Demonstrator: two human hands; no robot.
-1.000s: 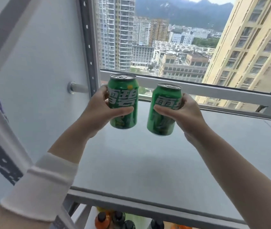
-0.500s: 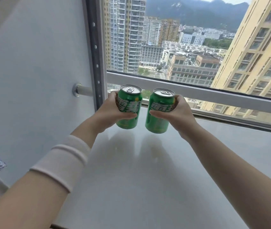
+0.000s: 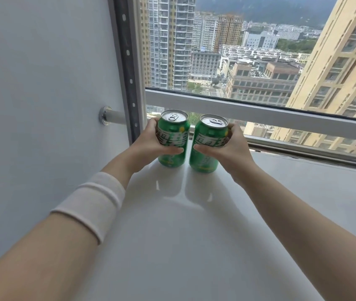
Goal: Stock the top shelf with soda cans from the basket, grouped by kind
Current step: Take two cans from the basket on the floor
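Two green soda cans of the same kind stand upright side by side at the back left of the white top shelf (image 3: 172,235), close to the window. My left hand (image 3: 151,146) grips the left green can (image 3: 173,129). My right hand (image 3: 229,151) grips the right green can (image 3: 210,135). The two cans are a finger's width apart, and both bases rest on or just above the shelf surface. The basket is out of view.
A white side wall (image 3: 42,105) with a round metal peg (image 3: 109,116) closes the shelf's left side. A perforated dark upright (image 3: 128,68) and the window frame (image 3: 259,111) run behind the cans. Bare shelf surface stretches to the right and front.
Both hands have carried the cans forward and down from mid-air to the back of the shelf, and the cans have come closer together. My view has moved in over the shelf.
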